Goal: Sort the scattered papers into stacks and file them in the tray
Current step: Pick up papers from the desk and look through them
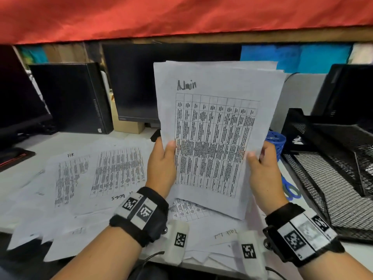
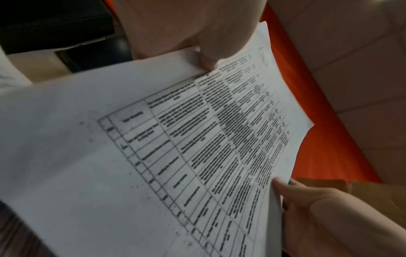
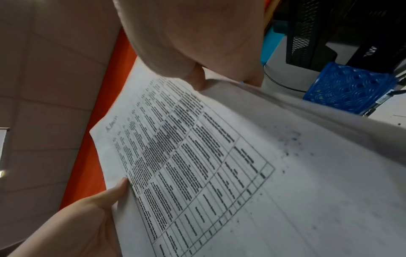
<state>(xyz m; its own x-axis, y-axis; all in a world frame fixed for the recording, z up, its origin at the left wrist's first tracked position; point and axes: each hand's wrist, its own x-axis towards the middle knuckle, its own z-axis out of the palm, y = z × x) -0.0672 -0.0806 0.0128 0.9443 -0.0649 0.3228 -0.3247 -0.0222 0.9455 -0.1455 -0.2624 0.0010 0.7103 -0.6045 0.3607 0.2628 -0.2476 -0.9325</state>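
Both hands hold a stack of papers (image 1: 214, 122) upright above the desk; its front sheet carries a printed table and the handwritten word "Admin". My left hand (image 1: 163, 158) pinches the stack's left edge, thumb on the front. My right hand (image 1: 262, 166) pinches the right edge the same way. The left wrist view shows the same stack (image 2: 153, 156) under the left thumb (image 2: 208, 59), and the right wrist view shows the stack (image 3: 219, 173) too. More printed papers (image 1: 96, 174) lie scattered flat on the white desk. A black mesh tray (image 1: 331, 174) stands at the right.
Black monitors (image 1: 133, 81) and a computer case (image 1: 70, 98) line the back of the desk. A blue perforated pen holder (image 1: 279, 142) stands between the held stack and the tray. Blue scissors (image 1: 290, 190) lie by the tray. A red cloth (image 1: 181, 15) hangs overhead.
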